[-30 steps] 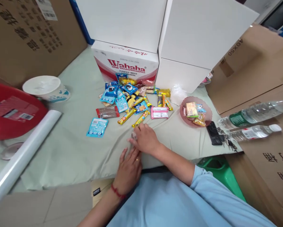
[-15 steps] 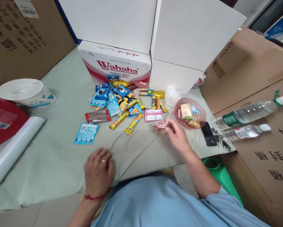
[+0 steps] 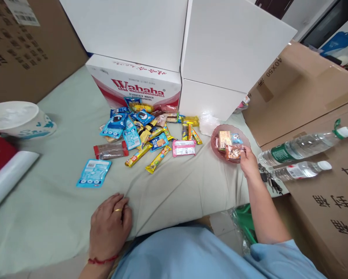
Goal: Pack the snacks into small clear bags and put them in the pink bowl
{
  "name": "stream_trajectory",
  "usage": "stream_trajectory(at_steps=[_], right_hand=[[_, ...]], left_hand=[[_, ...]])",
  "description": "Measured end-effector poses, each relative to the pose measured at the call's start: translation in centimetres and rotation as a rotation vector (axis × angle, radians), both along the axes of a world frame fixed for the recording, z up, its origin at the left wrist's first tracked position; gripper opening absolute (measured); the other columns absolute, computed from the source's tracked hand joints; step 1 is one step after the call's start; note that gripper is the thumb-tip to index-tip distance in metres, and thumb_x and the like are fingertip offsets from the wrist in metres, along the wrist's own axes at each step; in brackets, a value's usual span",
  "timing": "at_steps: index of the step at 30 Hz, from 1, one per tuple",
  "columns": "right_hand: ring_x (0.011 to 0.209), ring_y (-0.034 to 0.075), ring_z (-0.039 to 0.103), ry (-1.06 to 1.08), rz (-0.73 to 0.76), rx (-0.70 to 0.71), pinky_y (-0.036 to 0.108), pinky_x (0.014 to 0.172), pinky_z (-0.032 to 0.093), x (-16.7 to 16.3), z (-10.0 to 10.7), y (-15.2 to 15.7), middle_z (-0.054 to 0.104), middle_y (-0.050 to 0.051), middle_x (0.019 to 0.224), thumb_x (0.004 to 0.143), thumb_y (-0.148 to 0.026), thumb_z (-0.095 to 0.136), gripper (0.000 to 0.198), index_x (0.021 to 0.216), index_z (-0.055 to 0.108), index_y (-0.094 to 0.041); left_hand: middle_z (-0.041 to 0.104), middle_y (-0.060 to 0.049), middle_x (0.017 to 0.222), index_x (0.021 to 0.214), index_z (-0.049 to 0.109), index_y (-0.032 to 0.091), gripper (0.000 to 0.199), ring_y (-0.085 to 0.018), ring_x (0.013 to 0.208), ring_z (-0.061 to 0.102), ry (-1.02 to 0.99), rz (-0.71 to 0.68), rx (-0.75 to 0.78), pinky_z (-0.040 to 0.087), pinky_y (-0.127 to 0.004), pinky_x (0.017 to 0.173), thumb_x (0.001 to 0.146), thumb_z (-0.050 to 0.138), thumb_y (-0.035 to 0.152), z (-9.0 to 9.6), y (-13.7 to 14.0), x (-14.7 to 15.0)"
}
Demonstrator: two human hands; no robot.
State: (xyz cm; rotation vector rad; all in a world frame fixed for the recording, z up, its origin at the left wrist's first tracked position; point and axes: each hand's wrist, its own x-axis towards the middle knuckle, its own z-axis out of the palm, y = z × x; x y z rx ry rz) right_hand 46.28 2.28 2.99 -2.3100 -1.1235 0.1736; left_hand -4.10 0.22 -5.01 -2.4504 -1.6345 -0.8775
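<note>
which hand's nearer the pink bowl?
Right. The right hand is at the near right edge of the bowl, holding a brown packet. The left hand rests on the cloth, well left of the bowl.

Red letters on the white-and-red cardboard box (image 3: 104, 87) read "Wahaha" with a ® beside them; below, in black, stands "PURIFIED WATER", then a line ending in "DRINKING", partly covered by the heaped, colourful plastic snack packets (image 3: 115, 121). On the brown cardboard (image 3: 293, 104) at the right, "40X50" runs slantwise; lower down come a "4" and large black Chinese characters. Print on the shiny brown snack wrapper (image 3: 232, 153) in the right hand (image 3: 248, 161) is too small to read.
</note>
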Motion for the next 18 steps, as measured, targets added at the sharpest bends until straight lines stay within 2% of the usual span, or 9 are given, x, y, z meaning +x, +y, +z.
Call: stream_trajectory(at_steps=[5, 9, 11, 14, 18], right_hand=[[0.12, 0.034, 0.059, -0.3, 0.121, -0.216, 0.045, 0.101, 0.047, 0.2, -0.4, -0.9, 0.07, 0.02, 0.122, 0.098, -0.034, 0.037, 0.05, 0.135, 0.063, -0.014], [0.119, 0.032, 0.056, -0.437, 0.18, -0.288, 0.046, 0.102, 0.045, 0.5, -1.3, -1.7, 0.07, 0.017, 0.116, 0.099, -0.031, 0.036, 0.046, 0.128, 0.069, -0.018], [0.119, 0.035, 0.054, -0.497, 0.173, -0.328, 0.047, 0.098, 0.046, 0.8, -0.9, -1.8, 0.069, 0.017, 0.116, 0.098, -0.032, 0.039, 0.044, 0.125, 0.072, -0.019], [0.113, 0.037, 0.055, -0.538, 0.203, -0.407, 0.048, 0.094, 0.046, 1.2, 1.8, -1.1, 0.068, 0.02, 0.115, 0.095, -0.035, 0.046, 0.042, 0.123, 0.073, -0.018], [0.106, 0.034, 0.056, -0.633, 0.266, -0.247, 0.046, 0.093, 0.044, 0.0, 6.7, 3.4, 0.066, 0.018, 0.114, 0.096, -0.038, 0.049, 0.039, 0.12, 0.071, -0.017]], left_hand=[[0.071, -0.014, 0.113, 0.103, 0.063, 0.021, 0.016, -0.031, 0.111, 0.068, -0.032, 0.02, -0.025, 0.054, -0.05, 0.099, 0.088, 0.057, 0.017, -0.2, -0.1, 0.0], [0.072, -0.012, 0.112, 0.102, 0.064, 0.022, 0.017, -0.03, 0.111, 0.068, -0.047, 0.028, -0.06, 0.053, -0.05, 0.099, 0.087, 0.057, 0.017, -0.4, -0.1, -0.1], [0.073, -0.011, 0.111, 0.101, 0.064, 0.022, 0.016, -0.03, 0.111, 0.068, -0.048, 0.033, -0.068, 0.053, -0.049, 0.098, 0.088, 0.056, 0.017, -0.4, -0.1, 0.0], [0.073, -0.012, 0.11, 0.1, 0.063, 0.022, 0.014, -0.031, 0.11, 0.069, -0.044, 0.041, -0.055, 0.053, -0.049, 0.097, 0.09, 0.056, 0.017, -0.3, -0.1, 0.0], [0.073, -0.014, 0.109, 0.099, 0.062, 0.019, 0.013, -0.03, 0.109, 0.069, -0.049, 0.015, -0.007, 0.053, -0.047, 0.096, 0.089, 0.057, 0.014, -0.2, -0.2, 0.0]])
